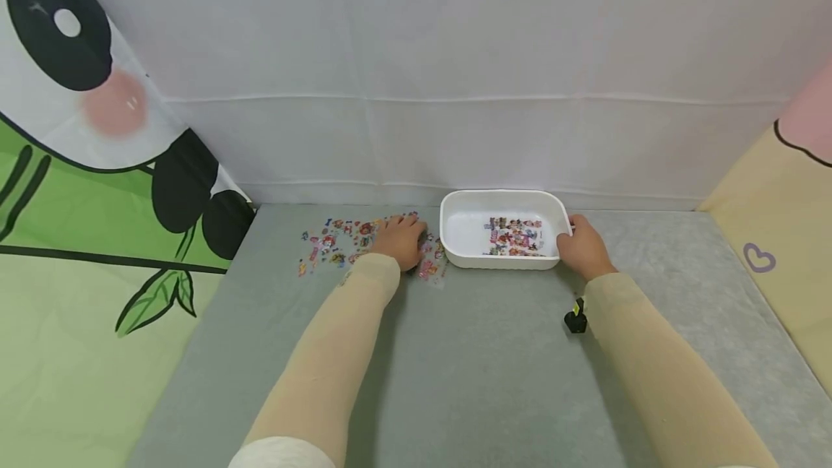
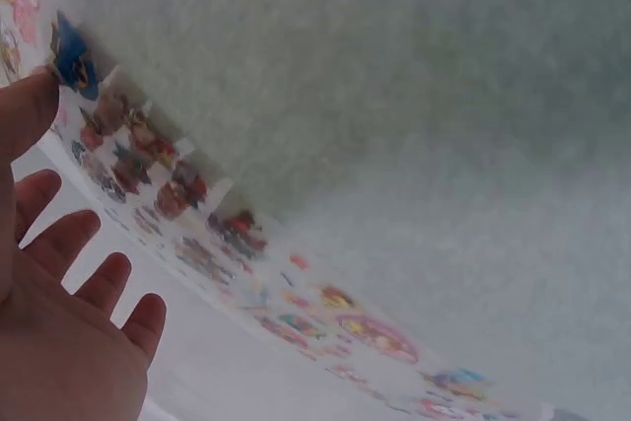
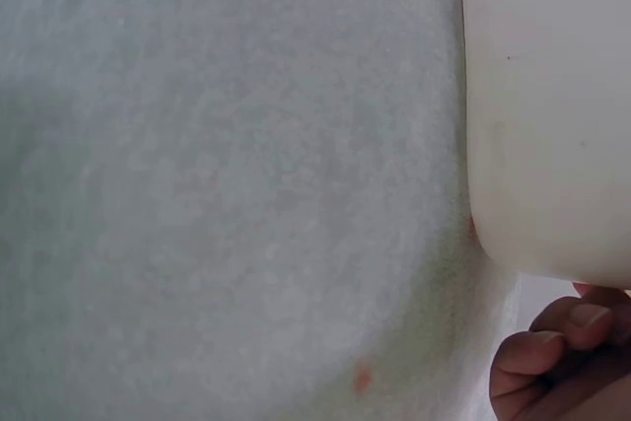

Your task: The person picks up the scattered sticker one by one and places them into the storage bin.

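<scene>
Clear sticker sheets [image 1: 325, 244] with small colourful cartoon figures lie spread at the back of the table, left of a white plastic tray [image 1: 464, 237]. My left hand [image 1: 398, 240] is over these sheets with its fingers spread. In the left wrist view its thumb [image 2: 30, 110] is right at the edge of the printed figures. Another sticker sheet [image 1: 516, 237] lies inside the tray, toward its right side. At the tray's right end, my right hand [image 1: 583, 248] grips the rim; the right wrist view shows its curled fingers [image 3: 562, 332] by the tray's corner.
The grey tabletop [image 1: 481, 367] meets a white cloth backdrop [image 1: 416, 143] just behind the tray. Printed cartoon cloths hang at the left and right. A small black wrist camera [image 1: 575, 318] is beside the right sleeve.
</scene>
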`<state>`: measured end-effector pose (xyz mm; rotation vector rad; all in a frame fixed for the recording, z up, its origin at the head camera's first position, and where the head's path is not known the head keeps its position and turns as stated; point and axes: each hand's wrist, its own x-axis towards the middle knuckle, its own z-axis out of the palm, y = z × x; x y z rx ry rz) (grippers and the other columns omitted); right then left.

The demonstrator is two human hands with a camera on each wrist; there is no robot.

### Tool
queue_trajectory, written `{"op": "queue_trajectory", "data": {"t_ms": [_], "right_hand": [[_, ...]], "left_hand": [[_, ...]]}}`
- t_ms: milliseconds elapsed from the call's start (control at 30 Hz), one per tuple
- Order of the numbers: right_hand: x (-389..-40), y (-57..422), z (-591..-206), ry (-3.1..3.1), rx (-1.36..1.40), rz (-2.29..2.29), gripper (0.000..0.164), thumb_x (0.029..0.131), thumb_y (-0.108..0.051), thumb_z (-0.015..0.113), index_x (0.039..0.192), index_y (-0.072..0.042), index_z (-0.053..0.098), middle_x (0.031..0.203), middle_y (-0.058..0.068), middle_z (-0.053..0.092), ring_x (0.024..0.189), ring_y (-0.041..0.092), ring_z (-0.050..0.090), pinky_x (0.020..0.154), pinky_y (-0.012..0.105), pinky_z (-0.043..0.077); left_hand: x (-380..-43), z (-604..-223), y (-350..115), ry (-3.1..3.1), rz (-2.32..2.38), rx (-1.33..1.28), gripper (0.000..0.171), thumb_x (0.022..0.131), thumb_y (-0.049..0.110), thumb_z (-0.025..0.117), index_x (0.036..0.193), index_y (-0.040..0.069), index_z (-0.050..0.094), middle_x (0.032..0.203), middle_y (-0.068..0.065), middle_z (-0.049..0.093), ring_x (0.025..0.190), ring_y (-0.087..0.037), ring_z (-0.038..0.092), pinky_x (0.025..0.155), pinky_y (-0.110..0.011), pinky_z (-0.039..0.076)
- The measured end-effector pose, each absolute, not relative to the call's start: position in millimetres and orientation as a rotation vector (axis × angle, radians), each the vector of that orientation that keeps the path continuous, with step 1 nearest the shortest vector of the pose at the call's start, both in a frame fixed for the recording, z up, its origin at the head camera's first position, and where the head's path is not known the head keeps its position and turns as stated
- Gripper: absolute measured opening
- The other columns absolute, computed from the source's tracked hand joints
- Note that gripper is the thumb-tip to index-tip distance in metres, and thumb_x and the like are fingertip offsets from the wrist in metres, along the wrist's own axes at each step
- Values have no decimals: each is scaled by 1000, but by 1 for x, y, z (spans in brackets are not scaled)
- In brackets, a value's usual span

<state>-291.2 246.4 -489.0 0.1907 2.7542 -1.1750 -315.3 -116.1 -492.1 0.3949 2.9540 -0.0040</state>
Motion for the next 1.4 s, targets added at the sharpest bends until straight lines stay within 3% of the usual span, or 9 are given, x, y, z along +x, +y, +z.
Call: {"op": "queue_trajectory", "data": {"t_ms": [333, 767, 1400], "right_hand": [[-291, 246, -490, 2748, 197, -1177, 56, 103, -19, 37, 150, 9, 32, 144, 34, 45, 126, 47, 48, 106, 61, 39], [-291, 245, -487, 2737, 199, -1181, 57, 104, -19, 38, 153, 9, 29, 145, 33, 44, 127, 46, 48, 107, 61, 39], [-291, 245, -487, 2741, 200, -1185, 55, 103, -18, 38, 151, 9, 32, 145, 33, 45, 126, 46, 49, 106, 60, 40]], "left_hand": [[-309, -478, -117, 2909, -18, 364, 58, 102, 41, 65, 152, 16, 52, 157, -6, 46, 145, -33, 37, 119, -55, 26], [-313, -479, -114, 2942, -22, 376, 53, 97, 44, 71, 140, 15, 62, 147, -7, 55, 139, -31, 44, 116, -53, 30], [-310, -477, -119, 2977, -15, 364, 52, 97, 39, 73, 138, 10, 64, 138, -11, 63, 131, -32, 52, 115, -51, 35]]}}
